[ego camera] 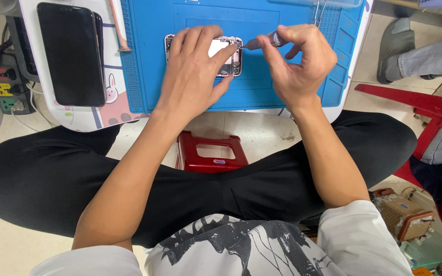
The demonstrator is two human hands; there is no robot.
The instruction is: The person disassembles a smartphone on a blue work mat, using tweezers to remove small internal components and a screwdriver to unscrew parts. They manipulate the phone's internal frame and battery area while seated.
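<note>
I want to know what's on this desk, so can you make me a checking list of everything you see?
Surface: blue work mat on a small white table with cartoon pictures.
Job's things: opened phone, insides showing, lying on the mat; thin screwdriver, tip at the phone's upper right corner.
Clutter: black phone screen face up left of the mat; pink pry tool beside it.
Grippers: left hand presses flat on the opened phone; right hand pinches the screwdriver.
Cables: power strip with wires at the far left.
Surroundings: red stool under the table; another person's foot in a sandal at right.
</note>
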